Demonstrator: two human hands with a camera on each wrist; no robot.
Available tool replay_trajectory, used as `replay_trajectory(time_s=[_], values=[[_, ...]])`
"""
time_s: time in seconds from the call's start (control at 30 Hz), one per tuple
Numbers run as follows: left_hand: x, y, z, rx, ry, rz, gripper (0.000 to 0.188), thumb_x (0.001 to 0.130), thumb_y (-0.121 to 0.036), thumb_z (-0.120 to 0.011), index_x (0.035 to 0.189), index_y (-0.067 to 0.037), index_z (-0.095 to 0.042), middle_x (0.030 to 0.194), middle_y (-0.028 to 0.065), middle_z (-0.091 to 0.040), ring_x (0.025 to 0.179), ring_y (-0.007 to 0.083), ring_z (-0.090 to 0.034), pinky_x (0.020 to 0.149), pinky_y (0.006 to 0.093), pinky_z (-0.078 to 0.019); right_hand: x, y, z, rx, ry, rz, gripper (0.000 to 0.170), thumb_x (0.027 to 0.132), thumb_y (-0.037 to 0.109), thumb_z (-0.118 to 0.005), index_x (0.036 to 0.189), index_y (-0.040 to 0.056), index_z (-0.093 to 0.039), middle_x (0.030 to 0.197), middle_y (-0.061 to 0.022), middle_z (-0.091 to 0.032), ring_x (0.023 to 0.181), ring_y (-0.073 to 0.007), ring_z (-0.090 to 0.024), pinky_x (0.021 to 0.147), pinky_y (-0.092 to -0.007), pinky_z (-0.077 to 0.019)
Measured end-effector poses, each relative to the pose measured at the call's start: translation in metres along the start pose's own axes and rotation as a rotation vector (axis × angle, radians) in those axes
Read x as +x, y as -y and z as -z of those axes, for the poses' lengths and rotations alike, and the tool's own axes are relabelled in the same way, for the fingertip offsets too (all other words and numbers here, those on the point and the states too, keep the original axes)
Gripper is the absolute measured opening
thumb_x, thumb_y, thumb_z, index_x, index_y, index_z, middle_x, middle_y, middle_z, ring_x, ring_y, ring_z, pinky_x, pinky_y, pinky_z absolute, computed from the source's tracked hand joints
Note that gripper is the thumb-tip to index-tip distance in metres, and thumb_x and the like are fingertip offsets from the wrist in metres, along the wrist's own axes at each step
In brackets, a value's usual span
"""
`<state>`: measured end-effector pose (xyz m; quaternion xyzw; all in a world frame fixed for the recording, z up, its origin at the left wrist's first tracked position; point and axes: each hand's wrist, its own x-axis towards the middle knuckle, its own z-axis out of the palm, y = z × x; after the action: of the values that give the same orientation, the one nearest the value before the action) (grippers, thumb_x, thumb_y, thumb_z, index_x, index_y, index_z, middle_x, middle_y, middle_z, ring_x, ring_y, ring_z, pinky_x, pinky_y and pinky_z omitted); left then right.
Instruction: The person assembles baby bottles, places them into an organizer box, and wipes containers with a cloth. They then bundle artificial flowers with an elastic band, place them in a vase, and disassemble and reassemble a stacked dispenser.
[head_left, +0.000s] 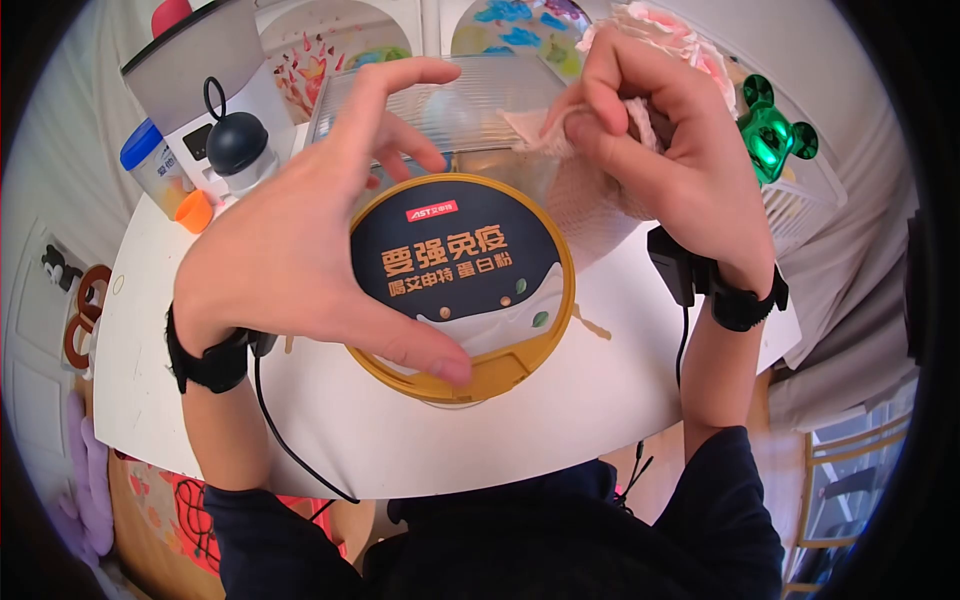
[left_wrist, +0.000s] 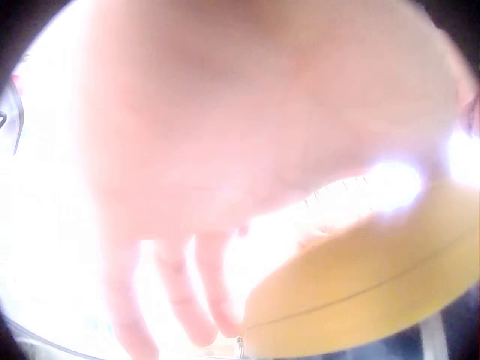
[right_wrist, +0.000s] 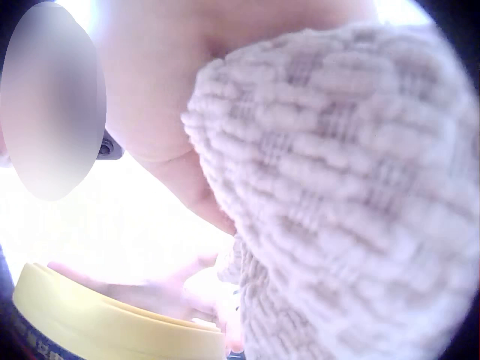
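Observation:
A round tub with a dark printed lid and a yellow rim (head_left: 568, 300) stands on the white table, its yellow side (left_wrist: 360, 285) low in the left wrist view. My left hand (head_left: 290, 225) is over the lid's left part, fingers spread and bent, thumb across the front; whether it touches the lid is unclear. Beyond the lid's right edge, my right hand (head_left: 670, 150) pinches a pale textured cloth (head_left: 600, 205) that hangs down. That cloth (right_wrist: 337, 172) fills much of the right wrist view, with the yellow rim (right_wrist: 112, 322) at lower left.
A clear ribbed box (head_left: 455, 105) is behind the tub. At the back left are a blue-lidded container (head_left: 155, 165), an orange cup (head_left: 194, 212) and a dark-topped bottle (head_left: 238, 145). Pink flowers (head_left: 665, 35), a green shiny ornament (head_left: 768, 140) and a white basket (head_left: 800, 205) are at the back right.

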<state>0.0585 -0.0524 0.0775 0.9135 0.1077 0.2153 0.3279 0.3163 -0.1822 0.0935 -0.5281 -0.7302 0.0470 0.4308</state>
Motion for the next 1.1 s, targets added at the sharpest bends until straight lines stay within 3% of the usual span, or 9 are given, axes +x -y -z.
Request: replay_trajectory(time_s=[0.13,0.2,0.37,0.57,0.63,0.8,0.97,1.03,1.1], values=[[-0.004,-0.011,0.003,0.253,-0.037,-0.047,0.143,0.044,-0.038,-0.109,0.162,-0.011,-0.033,0.123,0.0124,-0.066,0.117,0.0291,-0.065,0.103,0.0413,-0.0518,0.006,-0.014,-0.019,0.085,-0.154,0.21,0.011,0.085,0.0,-0.064,0.087,0.0047,-0.054,0.077,-0.0031,-0.055,0.071,-0.0138,-0.05,0.067,-0.0306,-0.0441],[-0.004,-0.027,-0.004,0.174,0.021,0.11,0.14,0.045,-0.037,-0.11,0.16,-0.006,-0.036,0.12,0.0147,-0.066,0.111,0.0296,-0.067,0.1,0.0392,-0.0533,0.005,-0.009,-0.018,-0.033,0.057,0.2,0.024,0.098,-0.005,-0.064,0.086,0.0071,-0.047,0.086,-0.0004,-0.056,0.101,-0.0132,-0.074,0.077,-0.026,-0.049],[-0.006,-0.029,-0.014,0.275,0.018,0.052,0.135,0.046,-0.037,-0.11,0.154,-0.001,-0.038,0.117,0.0172,-0.066,0.107,0.0294,-0.069,0.095,0.036,-0.0552,0.004,-0.006,-0.024,-0.06,0.189,0.178,0.022,0.096,-0.007,-0.062,0.087,0.0057,-0.046,0.085,-0.004,-0.053,0.104,-0.0168,-0.077,0.075,-0.0282,-0.049],[-0.005,-0.03,-0.014,0.228,0.038,0.088,0.131,0.049,-0.038,-0.109,0.152,-0.001,-0.037,0.121,0.019,-0.065,0.112,0.0297,-0.069,0.098,0.0365,-0.0547,-0.004,0.014,0.0,-0.143,0.205,0.113,0.022,0.088,-0.006,-0.061,0.081,0.0067,-0.044,0.08,-0.0025,-0.05,0.078,-0.0123,-0.065,0.067,-0.027,-0.0439],[-0.006,-0.029,-0.015,0.238,0.037,0.089,0.13,0.05,-0.038,-0.109,0.152,-0.001,-0.037,0.122,0.0195,-0.065,0.113,0.0302,-0.069,0.1,0.0369,-0.0544,-0.008,0.024,0.012,-0.014,0.335,0.037,0.023,0.085,-0.006,-0.06,0.079,0.0075,-0.042,0.08,-0.0025,-0.054,0.073,-0.0107,-0.055,0.067,-0.0262,-0.042],[-0.005,-0.025,-0.017,0.105,0.089,0.119,0.13,0.052,-0.04,-0.108,0.152,0.001,-0.035,0.128,0.021,-0.062,0.12,0.0313,-0.066,0.106,0.0364,-0.0523,-0.004,0.014,0.002,-0.093,-0.007,0.137,0.023,0.092,-0.004,-0.064,0.086,0.0076,-0.046,0.089,-0.0034,-0.066,0.084,-0.0076,-0.056,0.078,-0.0231,-0.0442],[-0.005,-0.023,-0.018,0.124,0.095,0.118,0.129,0.054,-0.043,-0.107,0.152,0.001,-0.035,0.132,0.0223,-0.06,0.124,0.0315,-0.064,0.107,0.0376,-0.0516,0.0,0.01,-0.015,-0.025,0.044,0.005,0.019,0.094,-0.004,-0.063,0.088,0.0065,-0.049,0.092,-0.0025,-0.065,0.085,-0.0085,-0.056,0.078,-0.0247,-0.046],[-0.005,-0.025,-0.017,0.124,0.112,0.136,0.128,0.055,-0.043,-0.106,0.151,0.001,-0.035,0.132,0.0225,-0.06,0.124,0.0316,-0.063,0.107,0.0381,-0.0516,0.003,0.003,-0.026,-0.118,0.09,0.212,0.019,0.091,-0.005,-0.064,0.087,0.0064,-0.049,0.087,-0.0034,-0.062,0.084,-0.0115,-0.057,0.076,-0.0254,-0.0459],[-0.004,-0.025,-0.016,0.163,0.134,0.156,0.126,0.056,-0.045,-0.106,0.15,0.002,-0.036,0.131,0.022,-0.06,0.124,0.0311,-0.063,0.106,0.0386,-0.0518,0.002,0.002,-0.028,-0.196,0.114,0.228,0.019,0.087,-0.006,-0.064,0.086,0.0065,-0.049,0.084,-0.0052,-0.058,0.082,-0.0158,-0.057,0.074,-0.0259,-0.0444]])
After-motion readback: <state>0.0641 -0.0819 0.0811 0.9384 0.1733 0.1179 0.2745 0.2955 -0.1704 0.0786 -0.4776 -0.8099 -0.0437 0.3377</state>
